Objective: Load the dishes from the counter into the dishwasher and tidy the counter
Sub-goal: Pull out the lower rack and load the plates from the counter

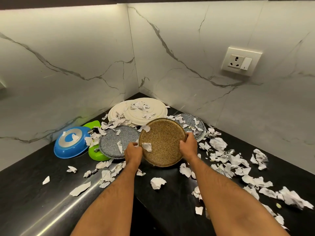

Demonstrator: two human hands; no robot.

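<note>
A round speckled tan plate [163,142] is tilted up off the black counter [30,193], with two paper scraps stuck to its face. My left hand [133,152] grips its left rim and my right hand [188,145] grips its right rim. Left of it lies a grey speckled plate [115,142]; a second grey plate [190,123] lies behind my right hand. Two overlapping cream plates [144,111] rest in the corner. An upturned blue pan [70,142] and a green dish [96,155] sit at the left.
Torn and crumpled white paper scraps [218,143] litter the plates and the counter, thickest on the right side [255,181]. Marble walls meet in a corner behind the dishes. A wall socket [241,61] is mounted at the upper right.
</note>
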